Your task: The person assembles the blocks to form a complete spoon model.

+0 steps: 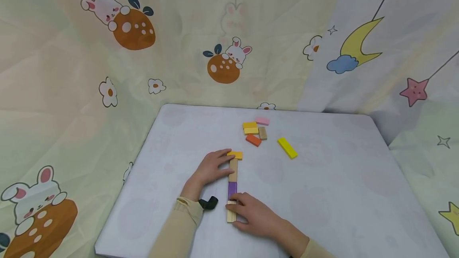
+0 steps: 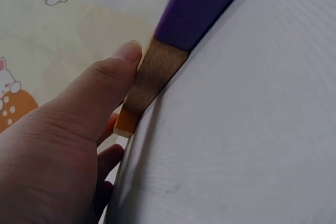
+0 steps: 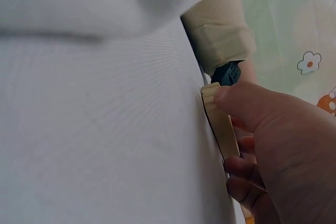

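Several wooden blocks lie end to end in a row. An orange block (image 1: 238, 155) sits crosswise at the far end, followed by a plain wood block (image 1: 233, 172), a purple block (image 1: 232, 189) and another plain wood block (image 1: 231, 216) nearest me. My left hand (image 1: 211, 166) rests at the far end, its fingertips on the orange block and its thumb (image 2: 126, 59) along the side of the adjoining plain wood block. With thumb and fingers, my right hand (image 1: 256, 216) pinches the near plain wood block, thumb at its near end in the right wrist view.
Beyond the row lie loose blocks: yellow-orange ones (image 1: 250, 130), a pink block (image 1: 262, 121), a small brown block (image 1: 263, 133), a red-orange block (image 1: 253, 140) and a long yellow block (image 1: 287, 148). They stand on a white table (image 1: 340, 178) before a printed cloth (image 1: 186, 51).
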### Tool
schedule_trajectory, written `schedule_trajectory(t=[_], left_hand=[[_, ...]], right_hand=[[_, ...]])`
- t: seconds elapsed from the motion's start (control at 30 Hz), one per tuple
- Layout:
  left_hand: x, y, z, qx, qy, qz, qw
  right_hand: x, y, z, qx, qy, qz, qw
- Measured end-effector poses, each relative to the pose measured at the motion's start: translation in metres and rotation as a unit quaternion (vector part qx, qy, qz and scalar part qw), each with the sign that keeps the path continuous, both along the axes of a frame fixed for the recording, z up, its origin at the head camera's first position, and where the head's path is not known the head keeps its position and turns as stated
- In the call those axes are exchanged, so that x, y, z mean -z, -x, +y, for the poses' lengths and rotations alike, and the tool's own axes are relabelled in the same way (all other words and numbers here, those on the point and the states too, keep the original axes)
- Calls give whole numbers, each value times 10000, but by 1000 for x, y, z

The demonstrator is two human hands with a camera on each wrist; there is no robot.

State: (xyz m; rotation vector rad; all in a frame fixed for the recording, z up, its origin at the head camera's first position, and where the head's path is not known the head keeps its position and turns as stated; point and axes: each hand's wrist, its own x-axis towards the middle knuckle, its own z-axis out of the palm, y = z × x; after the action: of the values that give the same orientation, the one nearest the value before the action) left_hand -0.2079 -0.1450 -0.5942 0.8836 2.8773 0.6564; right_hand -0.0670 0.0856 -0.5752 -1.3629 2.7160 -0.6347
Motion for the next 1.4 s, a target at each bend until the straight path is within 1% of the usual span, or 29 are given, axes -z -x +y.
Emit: schedule_trajectory(t=[0.1,0.23,0.37,0.53,0.63,0.73,0.93,1.13,1.4], left_hand=[[-2,1,1,17,-3,-75,10000],[-4,7,4,66,29,56,10000],[-5,18,8,54,129,134,9998],[-5,33,13,-18,302,88,9995],[-5,39,14,-77,271,12,9996],[-7,44,15,-144,181,-56,9997],[-6,46,13,-186,16,-85,9998],[-1,45,11,-199,32,63,9998],[2,45,12,-173,53,136,9997]], right_hand=[[-1,2,0,62,-121,-18,9999],[-2,7,0,227,-329,88,9992],[-4,15,0,351,-574,114,9977],[-8,28,2,377,-694,136,9968],[-7,37,4,365,-719,252,9964],[-6,44,6,328,-688,331,9965],[-5,50,9,290,-634,271,9972],[-4,49,11,342,-576,215,9975],[-1,48,12,372,-490,233,9978]])
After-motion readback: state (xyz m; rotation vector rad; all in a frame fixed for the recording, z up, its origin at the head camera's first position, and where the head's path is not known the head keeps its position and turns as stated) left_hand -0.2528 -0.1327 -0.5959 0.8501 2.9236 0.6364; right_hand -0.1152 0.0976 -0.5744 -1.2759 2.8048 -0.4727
